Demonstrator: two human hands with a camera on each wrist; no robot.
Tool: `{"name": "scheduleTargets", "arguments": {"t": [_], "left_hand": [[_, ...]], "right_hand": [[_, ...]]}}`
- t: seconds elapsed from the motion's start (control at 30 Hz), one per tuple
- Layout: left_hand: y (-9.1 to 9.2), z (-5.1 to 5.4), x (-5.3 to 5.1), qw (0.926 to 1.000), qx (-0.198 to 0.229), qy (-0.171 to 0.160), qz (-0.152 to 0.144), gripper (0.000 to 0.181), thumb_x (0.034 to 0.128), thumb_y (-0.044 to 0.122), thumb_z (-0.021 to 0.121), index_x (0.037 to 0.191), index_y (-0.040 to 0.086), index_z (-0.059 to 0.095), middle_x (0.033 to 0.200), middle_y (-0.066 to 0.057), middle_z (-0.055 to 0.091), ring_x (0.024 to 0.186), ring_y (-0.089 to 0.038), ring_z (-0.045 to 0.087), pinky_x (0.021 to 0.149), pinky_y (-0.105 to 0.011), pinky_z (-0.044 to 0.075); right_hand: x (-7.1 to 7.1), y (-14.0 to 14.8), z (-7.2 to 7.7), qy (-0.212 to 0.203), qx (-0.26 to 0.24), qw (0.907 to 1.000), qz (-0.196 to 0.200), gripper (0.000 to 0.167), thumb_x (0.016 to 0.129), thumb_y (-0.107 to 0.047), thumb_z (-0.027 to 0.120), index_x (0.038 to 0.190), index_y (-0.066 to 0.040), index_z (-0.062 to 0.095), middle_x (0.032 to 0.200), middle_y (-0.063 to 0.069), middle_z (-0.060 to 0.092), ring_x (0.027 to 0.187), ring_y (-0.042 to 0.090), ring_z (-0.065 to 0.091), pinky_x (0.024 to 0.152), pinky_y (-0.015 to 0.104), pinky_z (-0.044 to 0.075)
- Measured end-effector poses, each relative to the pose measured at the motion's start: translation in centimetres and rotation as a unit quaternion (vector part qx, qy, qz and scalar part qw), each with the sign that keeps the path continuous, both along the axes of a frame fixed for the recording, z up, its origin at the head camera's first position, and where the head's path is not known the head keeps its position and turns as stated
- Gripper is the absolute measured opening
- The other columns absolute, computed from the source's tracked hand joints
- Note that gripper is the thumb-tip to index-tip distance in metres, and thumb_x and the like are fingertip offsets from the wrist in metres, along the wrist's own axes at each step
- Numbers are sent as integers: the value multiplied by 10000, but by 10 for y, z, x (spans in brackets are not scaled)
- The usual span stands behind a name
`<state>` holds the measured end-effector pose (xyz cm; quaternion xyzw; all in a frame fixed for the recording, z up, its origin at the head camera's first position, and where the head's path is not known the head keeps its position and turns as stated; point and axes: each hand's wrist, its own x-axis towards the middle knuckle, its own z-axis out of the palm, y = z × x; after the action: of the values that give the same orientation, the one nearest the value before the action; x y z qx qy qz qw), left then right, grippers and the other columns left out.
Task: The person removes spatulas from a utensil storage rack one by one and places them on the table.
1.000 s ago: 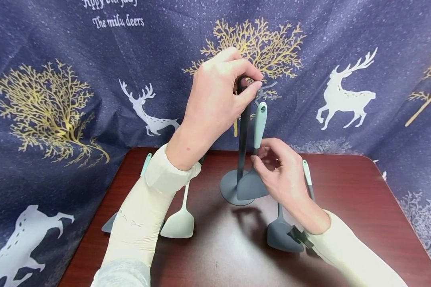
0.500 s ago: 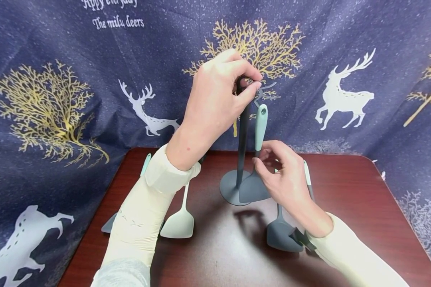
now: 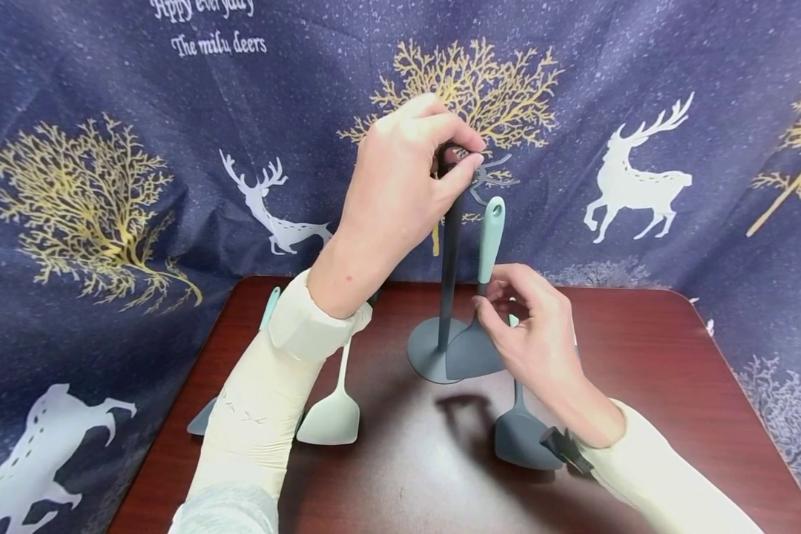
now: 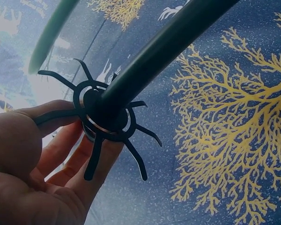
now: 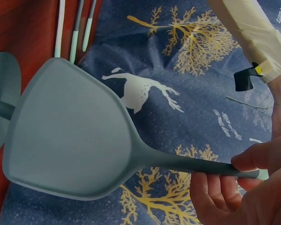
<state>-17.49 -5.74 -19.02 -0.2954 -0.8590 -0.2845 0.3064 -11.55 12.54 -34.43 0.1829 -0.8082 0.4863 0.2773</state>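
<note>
My left hand (image 3: 400, 170) holds the top of a black utensil stand (image 3: 449, 259) by its knob. In the left wrist view, a ring of curved hooks (image 4: 139, 161) spreads around the pole beneath those fingers. My right hand (image 3: 537, 326) pinches the neck of a spatula (image 3: 490, 245) with a mint handle and grey blade. It stands upright, handle end up, beside the hooks. Whether its end touches a hook I cannot tell. The broad blade (image 5: 70, 136) fills much of the right wrist view and partly covers the stand's round base (image 3: 427, 348) in the head view.
A pale spatula (image 3: 330, 420) lies left of the stand on the brown table (image 3: 400, 475). Another grey spatula (image 3: 523, 437) lies below my right hand. A mint handle (image 3: 271, 305) shows behind the left sleeve. A deer-printed cloth (image 3: 541, 237) hangs behind the table.
The spatula in my right hand has moved slightly right and down, its handle end drifting away from the pole. My left hand stays on the stand's top.
</note>
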Motion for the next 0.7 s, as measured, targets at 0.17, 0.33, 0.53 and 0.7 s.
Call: {"name": "scheduleTargets", "arguments": {"t": [0.17,0.33,0.53,0.7], "left_hand": [[0,0,0,10000,5,-32,-2,94,992,172,743,1018,141,828,920,-6,625,812,-134,577,776,-266,447],[0,-1,0,10000,11,-6,-13,95,990,175,744,1019,143,828,918,-3,627,811,-141,589,771,-266,449],[0,-2,0,9999,86,17,-55,84,980,176,761,1015,142,829,915,6,631,807,-129,580,769,-255,444],[0,-1,0,9999,88,29,-58,86,983,169,756,1012,136,830,909,1,627,795,-130,577,758,-251,445]], "right_hand": [[1,4,1,156,8,9999,-58,270,841,94,779,1038,-87,749,883,-8,669,758,114,672,667,119,520],[2,10,1,79,-32,9999,-109,266,845,98,767,1016,-104,745,871,-36,665,757,87,686,665,122,542],[5,17,2,-24,-31,9999,-104,234,856,104,762,993,-82,727,865,-28,657,756,76,689,693,141,580],[7,22,5,26,39,9999,-119,222,868,76,775,1009,-91,737,877,-20,674,769,60,686,708,122,568]]}}
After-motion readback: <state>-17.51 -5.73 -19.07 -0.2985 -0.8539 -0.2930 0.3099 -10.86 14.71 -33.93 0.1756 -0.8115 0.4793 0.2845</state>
